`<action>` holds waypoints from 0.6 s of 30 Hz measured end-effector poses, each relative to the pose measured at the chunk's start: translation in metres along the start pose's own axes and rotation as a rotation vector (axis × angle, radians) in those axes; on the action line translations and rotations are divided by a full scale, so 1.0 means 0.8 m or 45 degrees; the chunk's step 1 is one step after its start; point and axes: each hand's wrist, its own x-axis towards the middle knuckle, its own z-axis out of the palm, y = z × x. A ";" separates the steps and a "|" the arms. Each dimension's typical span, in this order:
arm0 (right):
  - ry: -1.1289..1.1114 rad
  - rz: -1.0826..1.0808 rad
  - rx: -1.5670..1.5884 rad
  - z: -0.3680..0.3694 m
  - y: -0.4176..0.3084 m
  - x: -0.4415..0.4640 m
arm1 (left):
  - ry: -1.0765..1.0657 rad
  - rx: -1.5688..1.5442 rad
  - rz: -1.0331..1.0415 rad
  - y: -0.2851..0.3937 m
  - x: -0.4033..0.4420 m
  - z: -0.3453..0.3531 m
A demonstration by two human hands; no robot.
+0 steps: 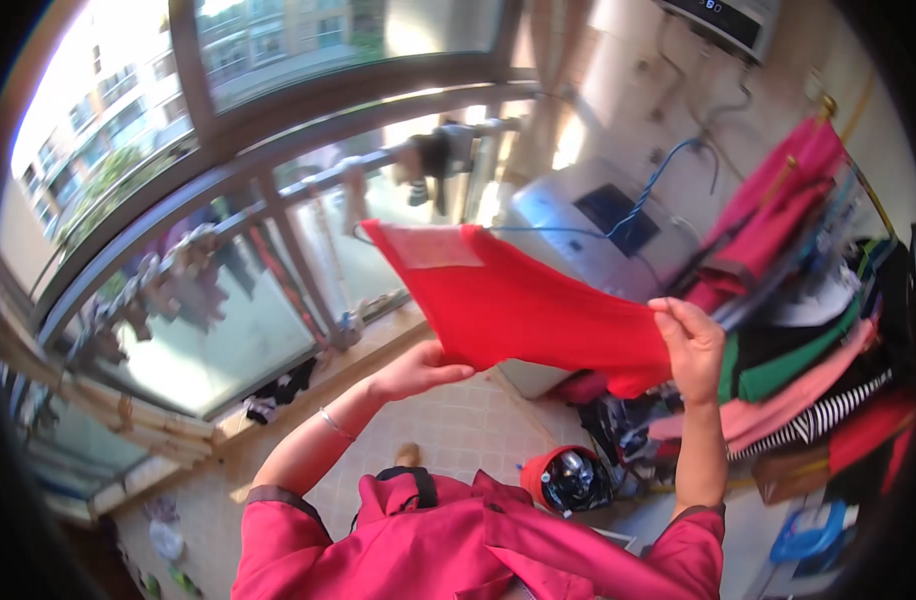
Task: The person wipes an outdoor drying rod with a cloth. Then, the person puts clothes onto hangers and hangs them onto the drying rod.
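A red cloth garment (538,305) with a pale patch near its upper left edge is stretched out in mid-air. My left hand (418,370) touches its lower left edge, the thumb pointing right; the other fingers are partly behind the fabric. At the cloth's right end, my right hand (686,340) pinches it between thumb and fingers. A blue cord (638,205) runs behind the garment's upper edge towards the wall.
A white washing machine (588,215) stands behind the cloth. Clothes hang on a rack (828,385) at the right. A red bucket (568,478) with dark contents is on the floor. Windows with a railing (248,215) line the left, small items hanging along it.
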 end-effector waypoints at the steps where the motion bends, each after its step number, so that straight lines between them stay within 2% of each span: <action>1: -0.016 0.033 0.089 0.010 -0.004 0.010 | 0.006 0.219 -0.055 -0.005 -0.016 -0.007; 2: -0.038 0.015 0.076 0.019 -0.008 0.021 | 0.101 0.531 0.138 -0.005 -0.030 -0.016; 3: -0.042 0.001 0.126 0.030 -0.012 0.031 | 0.148 0.539 0.132 -0.004 -0.047 -0.031; 5: -0.064 0.038 0.231 0.045 -0.021 0.050 | 0.554 1.003 -0.112 -0.002 -0.087 -0.071; 6: -0.117 0.053 0.277 0.055 -0.027 0.058 | 0.724 1.155 0.153 0.002 -0.109 -0.089; 7: -0.169 0.004 0.135 0.063 -0.031 0.065 | 0.835 1.257 0.175 0.008 -0.135 -0.105; 9: -0.196 -0.005 0.189 0.092 -0.032 0.078 | 0.944 1.503 0.361 0.042 -0.184 -0.114; 10: -0.212 0.034 0.197 0.102 -0.040 0.085 | 0.899 1.514 0.425 0.057 -0.209 -0.115; 11: -0.226 0.075 0.201 0.112 -0.051 0.093 | 0.866 1.189 0.539 0.051 -0.227 -0.126; 13: -0.333 0.112 0.316 0.154 -0.076 0.107 | 0.847 0.768 -0.050 0.045 -0.270 -0.151; 15: -0.466 -0.041 0.290 0.209 -0.104 0.117 | 0.739 0.893 -0.113 0.031 -0.310 -0.184; 16: -0.569 0.008 0.288 0.228 -0.115 0.127 | 0.787 0.886 -0.037 0.028 -0.329 -0.193; 17: -0.500 -0.177 0.199 0.254 -0.134 0.138 | 0.865 0.895 -0.005 0.036 -0.348 -0.201; 18: -0.518 -0.123 0.304 0.275 -0.147 0.149 | 0.863 0.954 -0.018 0.035 -0.368 -0.212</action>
